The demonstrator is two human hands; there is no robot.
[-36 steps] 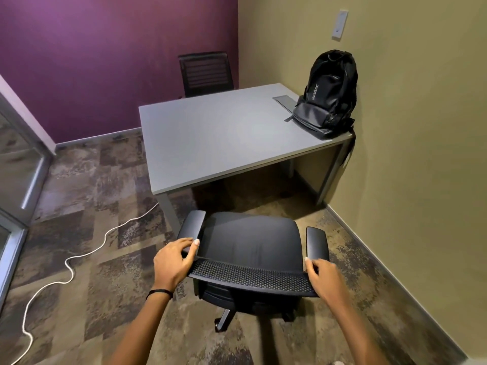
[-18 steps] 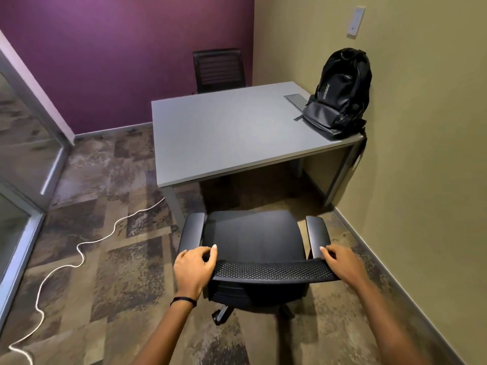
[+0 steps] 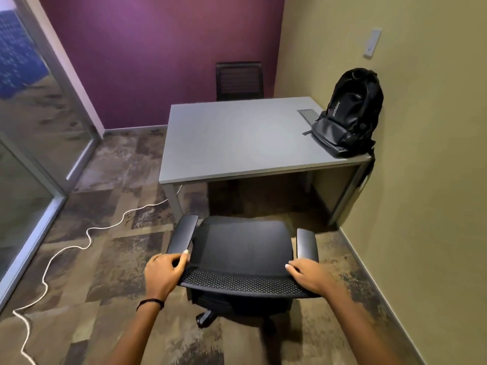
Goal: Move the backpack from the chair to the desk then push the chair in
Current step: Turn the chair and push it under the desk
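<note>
A black backpack (image 3: 349, 114) stands upright on the far right corner of the grey desk (image 3: 237, 138), leaning on the olive wall. A black office chair (image 3: 241, 248) with armrests stands on the carpet just in front of the desk, its seat facing the desk and a gap between them. My left hand (image 3: 163, 275) grips the left end of the chair's mesh backrest top. My right hand (image 3: 307, 276) grips the right end of the same backrest.
A second black chair (image 3: 239, 80) sits behind the desk against the purple wall. A white cable (image 3: 68, 248) snakes over the carpet on the left. Glass partition (image 3: 29, 159) on the left, olive wall (image 3: 421, 206) close on the right.
Both hands have stayed on the backrest. The chair has turned to face the desk squarely, and the view has shifted so the desk now sits further right in the frame.
</note>
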